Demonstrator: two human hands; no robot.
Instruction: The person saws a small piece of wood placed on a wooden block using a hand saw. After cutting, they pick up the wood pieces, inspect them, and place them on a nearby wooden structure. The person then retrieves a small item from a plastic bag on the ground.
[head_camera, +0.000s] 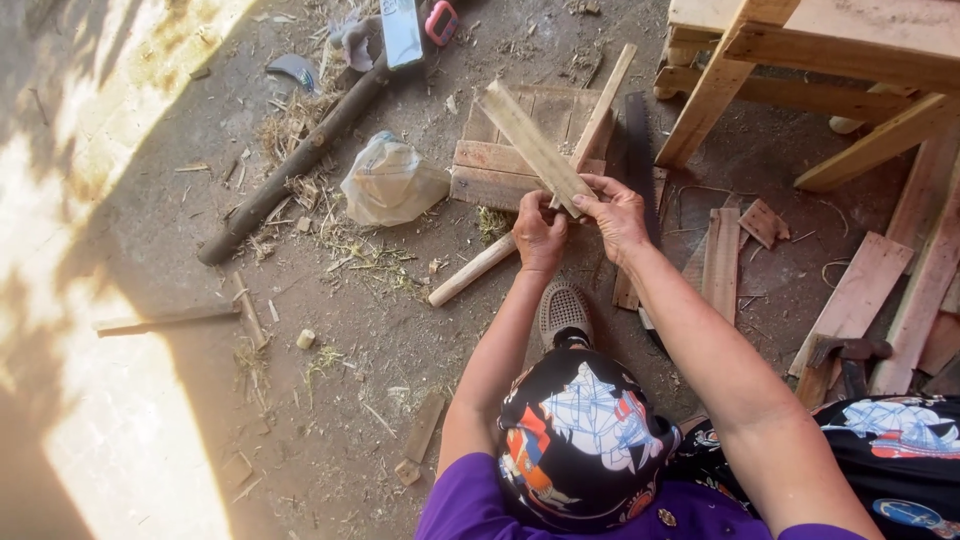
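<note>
Both my hands hold a flat wooden slat (528, 145) out in front of me, above the dirt floor. My left hand (538, 233) grips its near end from below. My right hand (617, 215) closes on the same end from the right side, fingers curled over the edge. The slat slants up and away to the left. Under it a rough wooden pallet piece (492, 172) lies on the ground, and a thinner stick (603, 105) leans over it. My knee in patterned cloth (580, 440) and a grey shoe (564, 310) show below my hands.
A long dark log (290, 165) lies at the left, with a crumpled plastic bag (390, 182) beside it. A pale round stick (470, 270) rests near my shoe. Wooden frame legs (715, 90) stand at upper right. Loose boards (860, 290) and a hammer (845, 352) lie at right.
</note>
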